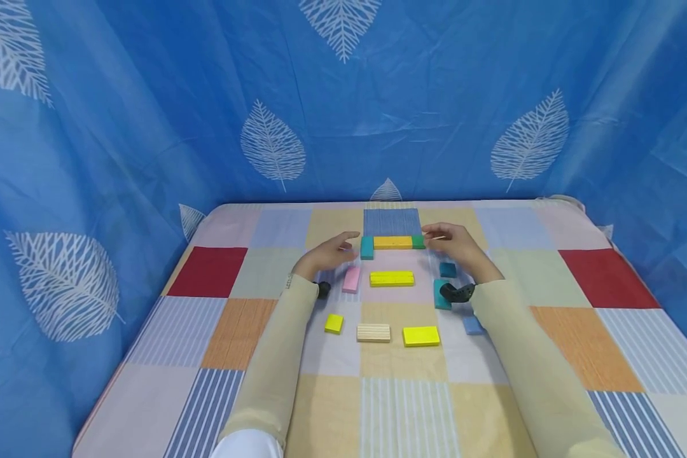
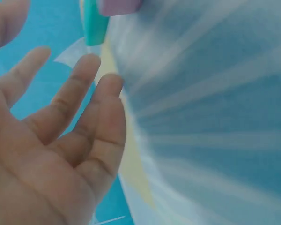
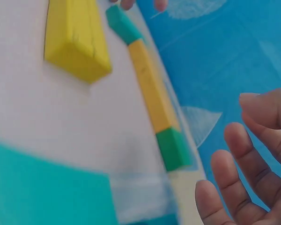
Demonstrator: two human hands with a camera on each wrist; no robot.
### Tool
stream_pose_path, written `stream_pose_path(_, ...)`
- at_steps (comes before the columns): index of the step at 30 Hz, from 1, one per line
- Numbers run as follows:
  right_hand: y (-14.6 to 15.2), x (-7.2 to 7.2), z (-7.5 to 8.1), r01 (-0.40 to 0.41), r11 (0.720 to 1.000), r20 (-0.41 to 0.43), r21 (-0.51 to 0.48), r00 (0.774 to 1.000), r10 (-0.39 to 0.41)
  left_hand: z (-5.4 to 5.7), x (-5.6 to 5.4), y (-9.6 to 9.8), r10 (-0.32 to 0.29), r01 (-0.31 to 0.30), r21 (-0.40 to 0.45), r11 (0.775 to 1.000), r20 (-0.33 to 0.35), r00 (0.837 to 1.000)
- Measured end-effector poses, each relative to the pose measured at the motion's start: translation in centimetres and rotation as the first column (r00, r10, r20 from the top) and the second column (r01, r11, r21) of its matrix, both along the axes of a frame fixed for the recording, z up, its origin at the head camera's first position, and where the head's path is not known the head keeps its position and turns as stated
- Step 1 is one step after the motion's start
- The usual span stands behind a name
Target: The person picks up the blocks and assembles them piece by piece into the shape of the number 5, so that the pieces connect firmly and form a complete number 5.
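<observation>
Blue curtain (image 1: 91, 172): hanging in leaf print from nine o'clock through twelve to three, beyond the cloth.
Patchwork cloth (image 1: 206, 273): lying under every block; the long yellow block (image 1: 392, 280) is marking the clock's centre, twelve pointing away from the person.
Left hand (image 1: 327, 254): reaching in at ten o'clock, its fingers (image 2: 68, 101) spreading wide and holding nothing, just beside the crosswise teal block; whether they are touching it, I cannot tell.
Yellow square block (image 1: 333, 324): lying flat at eight o'clock.
Pink block (image 1: 351, 280): lying at nine, near the left wrist.
Crosswise teal block (image 1: 367, 249): sitting between ten and eleven, touching the left end of the orange block.
Cream ridged block (image 1: 373, 333): lying at seven.
Orange block (image 1: 392, 242): stretching sideways at twelve.
Green block (image 1: 417, 242): touching the orange block's right end, at one.
Wide yellow block (image 1: 420, 336): lying at five.
Larger teal block (image 1: 441, 292): lying between three and four, partly hidden.
Dark teal block (image 1: 448, 270): sitting at three.
Right hand (image 1: 457, 245): reaching in at two, its fingers parting wide and gripping nothing, near the green block but apart from it.
Blue block (image 1: 472, 326): lying at four, beside the right sleeve.
</observation>
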State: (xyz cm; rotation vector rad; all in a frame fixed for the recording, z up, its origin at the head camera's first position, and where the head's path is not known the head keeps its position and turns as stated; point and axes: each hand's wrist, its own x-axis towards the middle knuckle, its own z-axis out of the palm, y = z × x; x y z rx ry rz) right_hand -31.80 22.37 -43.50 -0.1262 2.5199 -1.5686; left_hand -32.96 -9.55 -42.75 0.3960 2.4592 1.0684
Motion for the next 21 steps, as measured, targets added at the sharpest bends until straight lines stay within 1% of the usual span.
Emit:
stream_pose_path(3,-0.2,0.7,0.2,-0.003,0.999,-0.016,-0.047,1.0,0.002,0.3,0.8,-0.3,-0.012,0.013,0.01,1.0,-0.033,0.999)
stream_pose_path(8,-0.8,2.4,1.0,-0.021,0.993,-0.051,-0.114,0.999,0.016,0.8,2.3,-1.1,-0.064,0.069,0.05,0.996,-0.092,0.994)
stream_pose_path(12,-1.4,3.6,1.5,-0.04,0.987,-0.081,-0.153,0.996,0.027,0.7,3.3,-1.5,-0.114,0.126,0.094,0.988,-0.121,0.986)
stream_pose_path(15,-1.7,4.0,1.8,-0.049,0.987,-0.108,-0.152,0.994,0.033,0.6,3.9,-1.7,-0.131,0.147,0.128,0.981,-0.127,0.983)
stream_pose_path(18,-1.8,4.3,1.8,-0.063,0.99,-0.156,-0.128,0.987,0.043,0.3,4.3,-1.9,-0.102,0.118,0.139,0.983,-0.117,0.988)
stream_pose_path(21,-1.7,4.6,1.8,-0.072,0.993,-0.204,-0.093,0.978,0.051,0.1,4.4,-2.1,-0.046,0.055,0.125,0.991,-0.076,0.996)
